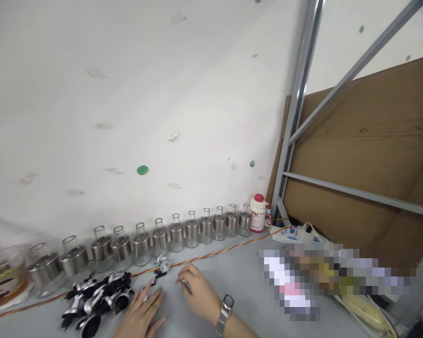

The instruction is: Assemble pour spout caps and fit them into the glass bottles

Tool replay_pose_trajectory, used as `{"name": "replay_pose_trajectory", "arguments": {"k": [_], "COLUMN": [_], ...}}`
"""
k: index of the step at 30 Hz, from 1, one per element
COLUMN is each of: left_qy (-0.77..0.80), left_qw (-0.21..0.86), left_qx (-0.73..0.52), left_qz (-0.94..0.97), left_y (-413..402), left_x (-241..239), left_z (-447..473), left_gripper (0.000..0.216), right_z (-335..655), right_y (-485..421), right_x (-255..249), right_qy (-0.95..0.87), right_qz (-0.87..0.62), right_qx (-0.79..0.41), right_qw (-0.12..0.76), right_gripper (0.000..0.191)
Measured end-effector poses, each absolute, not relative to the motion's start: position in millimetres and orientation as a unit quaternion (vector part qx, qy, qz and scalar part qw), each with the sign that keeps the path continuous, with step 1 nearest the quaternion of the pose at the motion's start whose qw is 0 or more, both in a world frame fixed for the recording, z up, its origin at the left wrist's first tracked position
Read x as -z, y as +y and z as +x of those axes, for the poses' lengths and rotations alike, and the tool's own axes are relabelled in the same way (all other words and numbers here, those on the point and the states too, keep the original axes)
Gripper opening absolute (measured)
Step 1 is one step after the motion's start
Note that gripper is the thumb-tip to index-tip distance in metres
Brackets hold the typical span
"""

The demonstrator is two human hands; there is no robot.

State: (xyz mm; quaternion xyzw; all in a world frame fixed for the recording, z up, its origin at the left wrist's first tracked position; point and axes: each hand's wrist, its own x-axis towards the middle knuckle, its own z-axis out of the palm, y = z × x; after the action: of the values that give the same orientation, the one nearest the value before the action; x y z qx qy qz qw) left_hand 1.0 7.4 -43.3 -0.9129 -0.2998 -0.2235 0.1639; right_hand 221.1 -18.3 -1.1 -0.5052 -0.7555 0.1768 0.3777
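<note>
My left hand (pixel 143 310) lies flat on the grey table (pixel 239 281), fingers stretched out, right beside a pile of black and silver parts (pixel 95 300). Just to its right, my right hand (pixel 196 290), with a watch (pixel 225 307) on the wrist, rests on the table with its fingers curled inward. Something small and silvery glints at the fingertips, too small to name. A small silver and white part (pixel 164 264) with a black strip lies just beyond both hands.
Several glass bottles with silver collars (pixel 176 234) line the white wall. A red-and-yellow twisted wire (pixel 211 255) runs along the table. A white bottle with a red cap (pixel 258 213), a power strip (pixel 296 233), a metal frame (pixel 296 112) and cardboard (pixel 366 155) stand at right.
</note>
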Motion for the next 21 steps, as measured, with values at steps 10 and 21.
{"name": "replay_pose_trajectory", "arguments": {"k": [10, 21], "left_qy": [-0.228, -0.274], "left_qw": [0.276, 0.201], "left_qx": [0.275, 0.245], "left_qz": [-0.892, -0.908], "left_y": [22.2, 22.4], "left_x": [56.4, 63.0], "left_z": [-1.3, -3.0], "left_gripper": [0.055, 0.048], "right_z": [236.8, 231.7], "right_y": [-15.4, -15.7], "right_x": [-16.1, -6.2], "right_qy": [-0.778, -0.821], "right_qz": [-0.541, -0.523], "right_qx": [-0.076, -0.059], "right_qw": [0.312, 0.222], "right_gripper": [0.027, 0.023]}}
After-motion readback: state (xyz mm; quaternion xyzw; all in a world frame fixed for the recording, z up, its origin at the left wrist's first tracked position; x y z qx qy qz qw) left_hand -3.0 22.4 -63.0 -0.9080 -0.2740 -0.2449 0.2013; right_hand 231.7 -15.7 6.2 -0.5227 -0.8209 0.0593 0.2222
